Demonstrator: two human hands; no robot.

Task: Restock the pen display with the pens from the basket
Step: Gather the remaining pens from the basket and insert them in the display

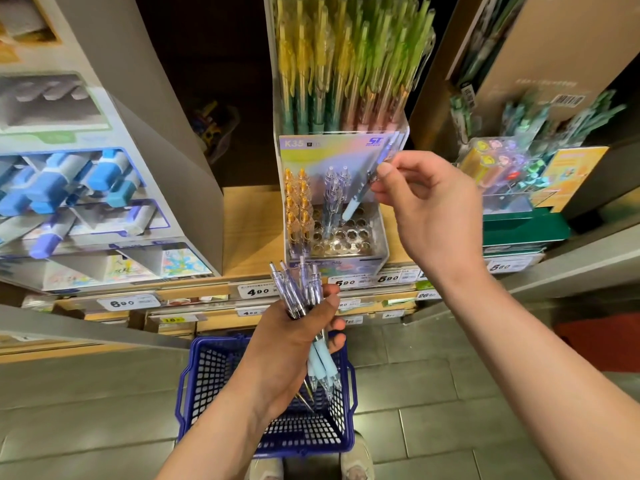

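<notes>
Right hand (429, 216): thumb and forefinger pinch the upper barrel of one clear plastic click pen with a pale blue rubber grip (356, 202); the other fingers are loosely curled. The pen is tilted, tip down-left, with its grip end at the hole grid of the clear acrylic pen display (379, 237). Can't tell if the tip is in a hole yet.

Left hand (294, 344): fingers wrapped round a bundle of matching clear pens (304, 289), clicker ends up, held below the display front and over the blue plastic mesh basket (207, 375) on the floor.

The display sits on a wooden shelf (249, 230). Its left columns hold orange-topped pens (298, 209), a few clear lilac-topped pens (334, 188) stand mid-grid, and many holes are open.

Handling, my read:
- The pen is light and stiff, with a smooth, slippery-ish barrel.
- The rubber grip has better friction but goes into the hole, so hold high, near the clip.
- Holes look snug; bring it upright before letting go.
- The bundle may fan out if the left hand slackens.
</notes>
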